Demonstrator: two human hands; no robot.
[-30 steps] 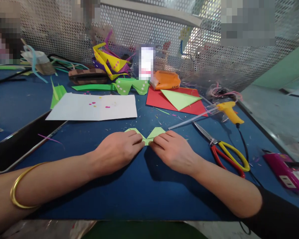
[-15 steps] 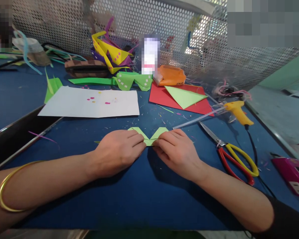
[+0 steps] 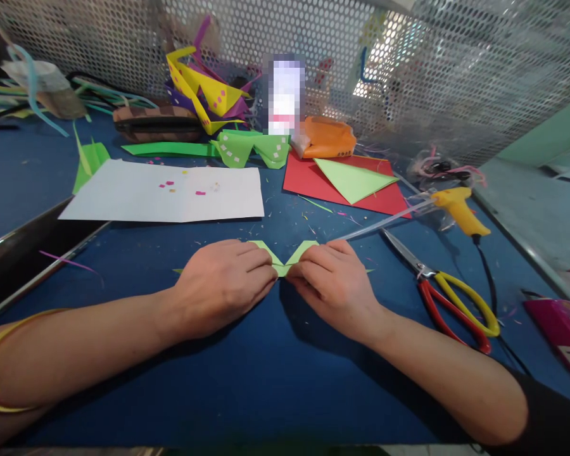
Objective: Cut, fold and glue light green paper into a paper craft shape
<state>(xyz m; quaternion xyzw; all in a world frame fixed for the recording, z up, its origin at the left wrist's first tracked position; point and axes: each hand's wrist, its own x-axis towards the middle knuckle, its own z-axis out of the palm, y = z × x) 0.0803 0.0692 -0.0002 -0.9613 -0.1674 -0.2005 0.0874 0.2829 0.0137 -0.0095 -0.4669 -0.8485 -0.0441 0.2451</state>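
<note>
A folded piece of light green paper (image 3: 281,270) with a V-shaped notch at its top lies low over the blue table (image 3: 266,380). My left hand (image 3: 228,282) is closed on its left half, fingers pressed on the fold near the notch. On the right half, my right hand (image 3: 335,282) pinches the paper, its fingertips close to those of the left. Both hands cover most of the paper; only the notch, two upper edges and thin tips at the outer sides show.
Scissors (image 3: 425,272) and a yellow glue gun (image 3: 460,209) lie to the right. Behind are white paper (image 3: 218,206) with small scraps, green paper glasses (image 3: 254,149), red paper (image 3: 297,177) under a light green triangle (image 3: 354,180), and an orange packet (image 3: 330,138). A magenta power strip (image 3: 558,329) sits far right.
My hands keep their hold on the green paper and have hardly moved, the fingertips staying beside the notch. The whole view has shifted slightly.
</note>
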